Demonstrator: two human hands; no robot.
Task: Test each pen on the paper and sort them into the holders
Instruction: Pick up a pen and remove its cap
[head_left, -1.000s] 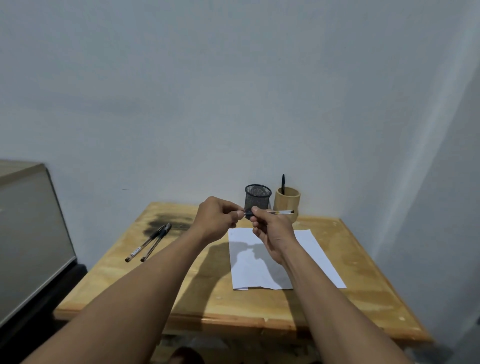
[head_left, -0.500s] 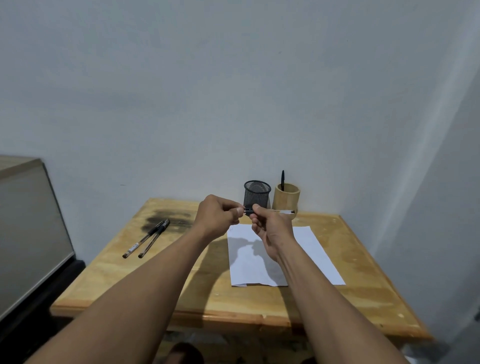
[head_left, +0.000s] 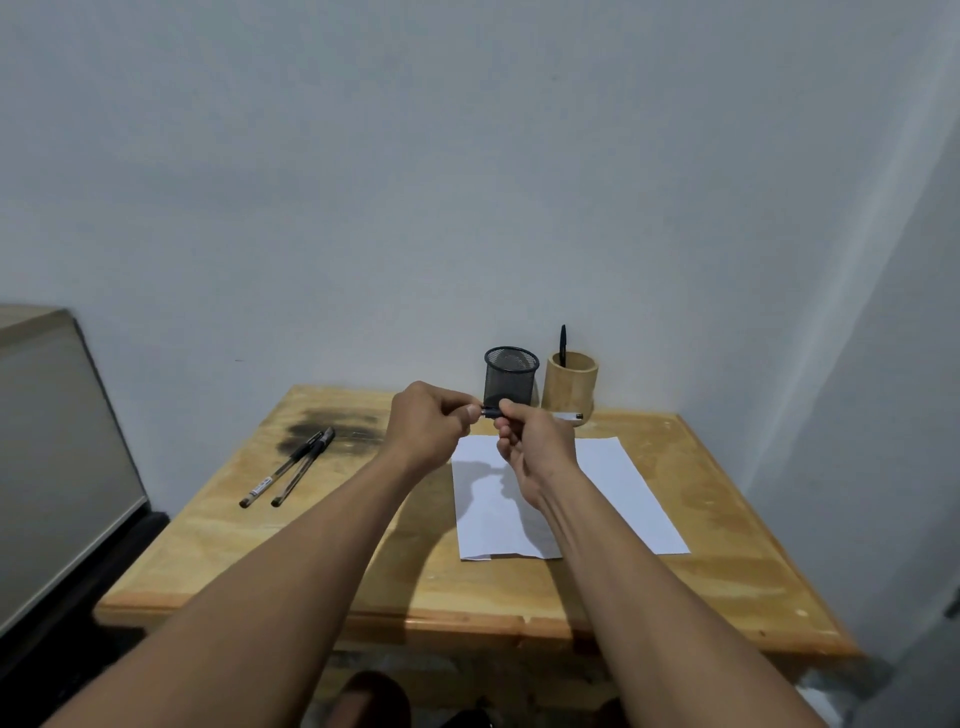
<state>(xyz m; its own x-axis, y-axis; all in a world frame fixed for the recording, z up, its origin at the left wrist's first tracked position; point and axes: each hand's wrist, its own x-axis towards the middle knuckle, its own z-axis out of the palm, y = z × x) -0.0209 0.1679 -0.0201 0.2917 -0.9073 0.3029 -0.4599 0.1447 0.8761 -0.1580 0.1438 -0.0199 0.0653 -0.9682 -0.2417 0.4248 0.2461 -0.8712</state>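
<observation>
I hold one pen (head_left: 566, 415) level above the white paper (head_left: 613, 483). My right hand (head_left: 530, 447) grips its barrel, and the clear far end sticks out to the right. My left hand (head_left: 431, 423) pinches the dark cap end (head_left: 491, 413) between thumb and fingers. Behind the hands stand a black mesh holder (head_left: 511, 376) and a bamboo holder (head_left: 570, 387) with one black pen (head_left: 562, 340) upright in it. Two more pens (head_left: 291, 467) lie side by side on the left of the wooden table (head_left: 363, 561).
The table stands against a pale wall, with another wall close on the right. A grey cabinet (head_left: 57, 441) sits beside the table's left edge. A dark stain (head_left: 332, 428) marks the wood at the back left.
The hands and pen have stayed together at the same spot over the paper. A short dark stretch of the pen now shows between my two hands.
</observation>
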